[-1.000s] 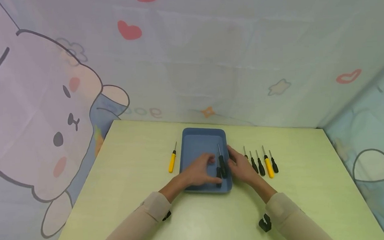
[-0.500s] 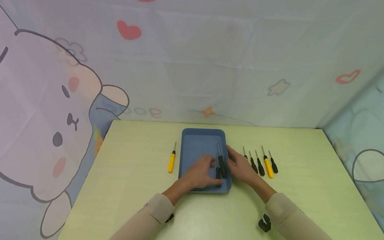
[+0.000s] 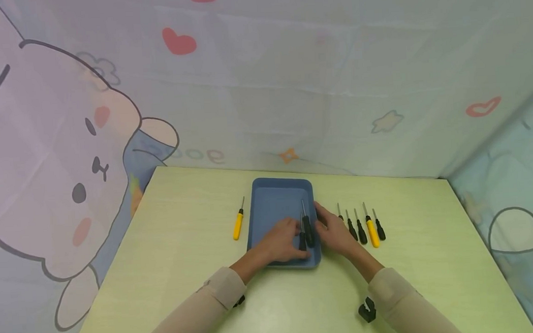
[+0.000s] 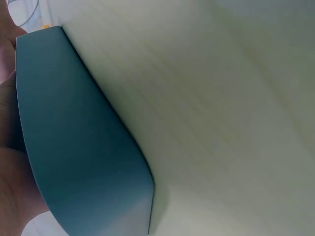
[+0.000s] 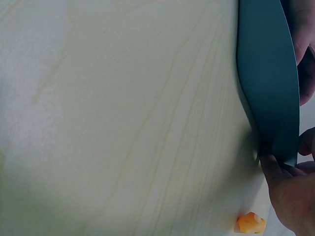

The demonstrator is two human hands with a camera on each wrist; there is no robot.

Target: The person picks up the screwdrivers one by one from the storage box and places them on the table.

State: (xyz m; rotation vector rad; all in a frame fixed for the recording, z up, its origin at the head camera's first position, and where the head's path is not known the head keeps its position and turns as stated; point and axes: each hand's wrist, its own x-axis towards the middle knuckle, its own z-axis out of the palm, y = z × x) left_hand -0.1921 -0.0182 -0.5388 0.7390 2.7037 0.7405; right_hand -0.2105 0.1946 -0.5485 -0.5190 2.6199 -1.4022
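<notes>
In the head view, a blue tray [image 3: 273, 201] holds two dark-handled screwdrivers near its right wall. My left hand [image 3: 280, 241] reaches into it, fingers bent and thumb spread across the handle end of the left screwdriver [image 3: 302, 240]. The other screwdriver [image 3: 308, 230] lies just right of it. Whether the left fingertips touch a handle is hidden. My right hand [image 3: 337, 233] holds the tray's right side; in the right wrist view, the fingers of the right hand [image 5: 293, 201] are at the tray's corner, with the thumb by the rim. The left wrist view mostly shows the tray's outer wall [image 4: 83, 137].
Left of the tray lies a yellow-handled screwdriver [image 3: 238, 224]. Right of my right hand several screwdrivers stand in a row, among them a yellow one [image 3: 373, 231] and a small black one [image 3: 381, 229]. The pale green table [image 3: 195, 206] ends at a printed cloth backdrop.
My left hand has shifted slightly right, and its thumb has come lower over the left screwdriver's handle end. My right hand and the screwdrivers have stayed in place.
</notes>
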